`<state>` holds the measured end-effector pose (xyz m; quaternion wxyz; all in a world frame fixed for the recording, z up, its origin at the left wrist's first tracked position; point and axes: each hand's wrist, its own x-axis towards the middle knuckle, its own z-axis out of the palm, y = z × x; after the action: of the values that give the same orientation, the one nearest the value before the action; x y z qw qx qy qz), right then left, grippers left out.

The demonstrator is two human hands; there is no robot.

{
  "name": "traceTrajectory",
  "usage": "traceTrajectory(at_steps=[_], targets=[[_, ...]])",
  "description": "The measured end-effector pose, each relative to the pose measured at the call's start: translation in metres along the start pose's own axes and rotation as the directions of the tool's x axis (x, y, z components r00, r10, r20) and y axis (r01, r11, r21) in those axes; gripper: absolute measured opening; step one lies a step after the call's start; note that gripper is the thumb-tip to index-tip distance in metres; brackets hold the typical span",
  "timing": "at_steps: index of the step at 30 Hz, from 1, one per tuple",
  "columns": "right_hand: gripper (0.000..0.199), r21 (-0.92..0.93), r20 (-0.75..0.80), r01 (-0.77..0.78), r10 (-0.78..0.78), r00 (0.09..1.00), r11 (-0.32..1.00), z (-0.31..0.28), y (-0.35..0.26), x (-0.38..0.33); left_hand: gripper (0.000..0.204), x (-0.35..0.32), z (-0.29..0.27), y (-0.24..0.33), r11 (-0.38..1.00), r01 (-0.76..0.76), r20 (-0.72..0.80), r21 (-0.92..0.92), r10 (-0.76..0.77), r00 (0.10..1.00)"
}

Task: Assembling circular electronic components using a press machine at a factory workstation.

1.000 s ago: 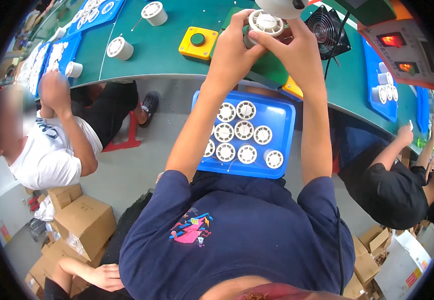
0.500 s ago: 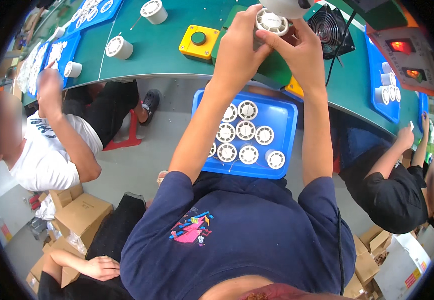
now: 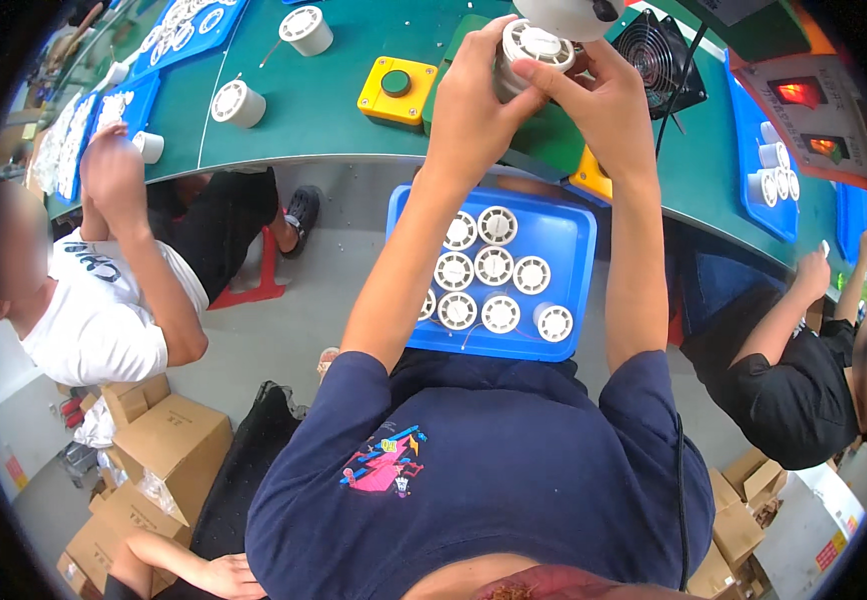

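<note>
A long green-topped workbench (image 3: pixel 324 105) stands over grey floor (image 3: pixel 279 350), a red stool (image 3: pixel 257 288) at left.

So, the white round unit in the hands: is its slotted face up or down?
Up: the white round unit shows its slotted face to the camera looking down. Whether its base rests on something, I cannot tell.

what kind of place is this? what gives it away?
Most likely a small factory assembly line: a long green bench with a yellow push-button box, a blue tray of matching white round parts, and cardboard boxes piled nearby.
</note>
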<state>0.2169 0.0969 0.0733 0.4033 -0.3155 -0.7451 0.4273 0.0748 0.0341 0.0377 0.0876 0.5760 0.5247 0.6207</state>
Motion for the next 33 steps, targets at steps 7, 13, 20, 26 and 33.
traceTrajectory(at_steps=[7,13,20,26,33], targets=[[0.046,-0.017,0.012,-0.037,0.037,0.999,0.999,0.0,0.0,-0.003,0.071,-0.002,0.001,0.0,1.0,-0.009,-0.008,0.0,0.009,1.0],[0.049,-0.133,0.026,-0.038,0.042,0.999,0.99,-0.005,-0.013,-0.001,0.068,-0.002,0.001,0.006,0.999,-0.039,-0.009,0.021,0.039,0.999],[0.05,-0.13,-0.007,-0.027,0.027,1.0,0.991,0.002,-0.017,-0.007,0.067,-0.002,0.002,0.007,0.994,-0.079,-0.009,0.072,0.079,0.997],[0.047,-0.102,-0.055,-0.026,0.02,0.998,0.994,0.012,-0.021,-0.009,0.066,-0.003,0.0,0.007,0.998,-0.06,-0.006,0.037,0.061,0.998],[0.045,0.139,-0.155,-0.007,0.029,0.987,0.99,0.026,-0.014,-0.014,0.066,-0.002,-0.001,0.007,0.998,-0.042,0.014,0.045,0.041,0.999]])
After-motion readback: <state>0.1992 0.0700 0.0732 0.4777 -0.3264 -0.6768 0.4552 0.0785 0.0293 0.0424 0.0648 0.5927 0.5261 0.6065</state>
